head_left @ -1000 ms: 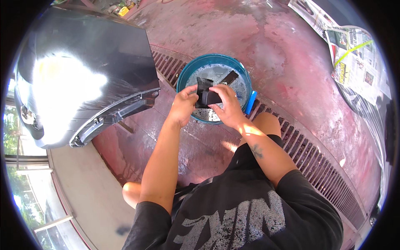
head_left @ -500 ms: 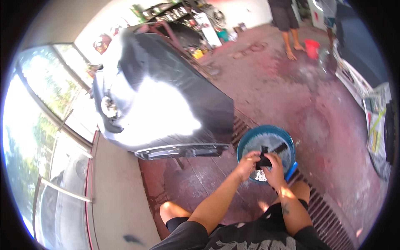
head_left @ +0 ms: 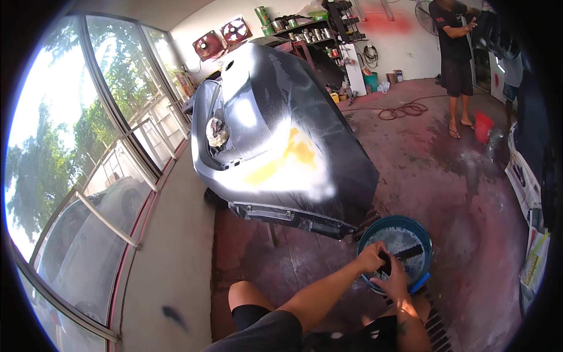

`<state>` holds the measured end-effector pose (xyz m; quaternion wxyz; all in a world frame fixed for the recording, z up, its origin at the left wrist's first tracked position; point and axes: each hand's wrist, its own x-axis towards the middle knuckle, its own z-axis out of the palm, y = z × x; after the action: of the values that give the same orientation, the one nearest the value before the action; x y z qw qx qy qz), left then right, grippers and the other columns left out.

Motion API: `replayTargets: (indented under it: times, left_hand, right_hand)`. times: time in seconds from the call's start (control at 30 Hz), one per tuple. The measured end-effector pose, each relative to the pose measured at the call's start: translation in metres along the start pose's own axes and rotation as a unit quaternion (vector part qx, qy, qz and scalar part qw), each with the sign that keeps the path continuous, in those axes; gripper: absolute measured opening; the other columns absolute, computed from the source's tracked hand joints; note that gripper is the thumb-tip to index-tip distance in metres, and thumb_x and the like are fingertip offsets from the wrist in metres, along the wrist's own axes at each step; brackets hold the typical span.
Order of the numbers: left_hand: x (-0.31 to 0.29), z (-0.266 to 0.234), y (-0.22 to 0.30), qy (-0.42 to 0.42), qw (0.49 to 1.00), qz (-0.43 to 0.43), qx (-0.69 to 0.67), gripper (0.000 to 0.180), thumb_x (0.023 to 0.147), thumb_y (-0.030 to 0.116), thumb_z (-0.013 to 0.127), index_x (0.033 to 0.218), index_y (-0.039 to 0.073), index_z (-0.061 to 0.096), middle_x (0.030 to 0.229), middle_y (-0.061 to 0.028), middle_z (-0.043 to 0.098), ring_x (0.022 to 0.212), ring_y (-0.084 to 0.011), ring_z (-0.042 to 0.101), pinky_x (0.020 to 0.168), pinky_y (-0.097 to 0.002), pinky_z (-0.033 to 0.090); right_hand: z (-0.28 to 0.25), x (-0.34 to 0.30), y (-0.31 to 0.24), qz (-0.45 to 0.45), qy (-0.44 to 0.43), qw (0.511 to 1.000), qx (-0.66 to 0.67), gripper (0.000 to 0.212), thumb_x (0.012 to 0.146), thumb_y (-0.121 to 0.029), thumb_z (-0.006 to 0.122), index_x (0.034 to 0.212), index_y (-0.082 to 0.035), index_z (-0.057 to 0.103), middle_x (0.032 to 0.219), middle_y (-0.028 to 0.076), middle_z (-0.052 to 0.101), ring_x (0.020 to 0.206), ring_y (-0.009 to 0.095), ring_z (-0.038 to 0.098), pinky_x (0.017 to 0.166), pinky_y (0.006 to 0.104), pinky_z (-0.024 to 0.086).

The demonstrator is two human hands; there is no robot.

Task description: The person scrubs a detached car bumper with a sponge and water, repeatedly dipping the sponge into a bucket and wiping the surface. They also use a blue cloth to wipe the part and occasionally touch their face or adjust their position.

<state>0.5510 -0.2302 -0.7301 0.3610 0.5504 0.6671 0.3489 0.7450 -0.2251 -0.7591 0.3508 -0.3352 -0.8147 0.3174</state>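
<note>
My left hand (head_left: 370,257) and my right hand (head_left: 394,281) meet over a round teal bucket (head_left: 394,219). Between them they grip a small black piece (head_left: 385,267), flexible-looking; its exact kind is unclear and my fingers cover part of it. Soapy, bubbly water shows inside the bucket. A long, flat black strip (head_left: 409,253) lies there too, just beyond my right hand. Against the bucket's near right side is a blue object (head_left: 420,283), partly hidden.
A large dark car body part (head_left: 343,158) with a yellowish patch stands ahead on the left. A floor grate (head_left: 437,331) runs beneath the bucket. Farther off are a coiled hose (head_left: 404,110), a red bucket (head_left: 483,128) and a standing person (head_left: 454,53). Paper-covered bodywork (head_left: 522,182) edges the right.
The view has tilted up, showing more of the shelves and the standing person. Both hands stay together over the bucket with the black piece, now more enclosed by my fingers.
</note>
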Motion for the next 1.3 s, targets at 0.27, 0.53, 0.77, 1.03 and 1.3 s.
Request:
replayTargets:
  times: [0.27,0.53,0.77,1.03,1.3]
  left_hand:
    - [-0.032,-0.016,0.006,0.051,0.990,-0.108,-0.076,0.047,0.086,0.011,0.082,0.131,0.000,0.071,0.116,-0.0201,0.080,0.112,-0.0247,0.077,0.091,-0.0403,0.063]
    - [-0.124,-0.117,-0.048,0.061,0.954,-0.081,-0.283,0.050,0.101,0.032,0.085,0.140,0.005,0.069,0.125,-0.0086,0.077,0.115,-0.0194,0.072,0.098,-0.0366,0.057]
    - [-0.190,-0.332,-0.112,0.407,0.774,-0.002,-0.486,0.088,0.105,0.072,0.059,0.164,0.009,0.041,0.159,-0.0225,0.050,0.140,-0.0366,0.055,0.112,-0.0493,0.046]
    - [-0.169,-0.450,-0.119,0.243,0.805,0.186,-0.509,0.086,0.106,0.075,0.057,0.165,0.014,0.042,0.166,-0.0081,0.046,0.152,-0.0292,0.045,0.127,-0.0505,0.031]
    - [-0.131,-0.453,-0.132,0.101,0.738,0.197,-0.637,0.101,0.090,0.086,0.068,0.154,0.009,0.055,0.146,-0.0031,0.064,0.125,-0.0216,0.062,0.093,-0.0387,0.054]
  right_hand:
    - [0.020,0.005,-0.026,0.010,-0.014,0.995,-0.102,0.087,0.081,-0.021,0.095,0.157,-0.007,0.055,0.141,0.025,0.070,0.126,0.045,0.069,0.104,0.0513,0.057]
    - [0.017,0.070,0.015,0.243,0.059,0.957,-0.146,0.074,0.091,-0.025,0.087,0.153,-0.003,0.053,0.145,0.026,0.066,0.132,0.048,0.065,0.109,0.0525,0.055]
    - [0.042,0.055,0.089,0.226,-0.008,0.954,-0.199,0.071,0.091,-0.031,0.086,0.145,0.004,0.055,0.138,0.029,0.067,0.132,0.048,0.064,0.111,0.0549,0.053]
    - [0.064,0.051,0.076,0.270,-0.039,0.892,-0.360,0.072,0.093,-0.023,0.080,0.152,0.001,0.047,0.136,0.031,0.069,0.125,0.053,0.066,0.109,0.0563,0.054]
    - [0.069,0.078,-0.002,0.217,0.291,0.924,0.116,0.049,0.099,-0.023,0.085,0.133,0.003,0.061,0.111,0.008,0.074,0.106,0.021,0.074,0.097,0.0342,0.060]
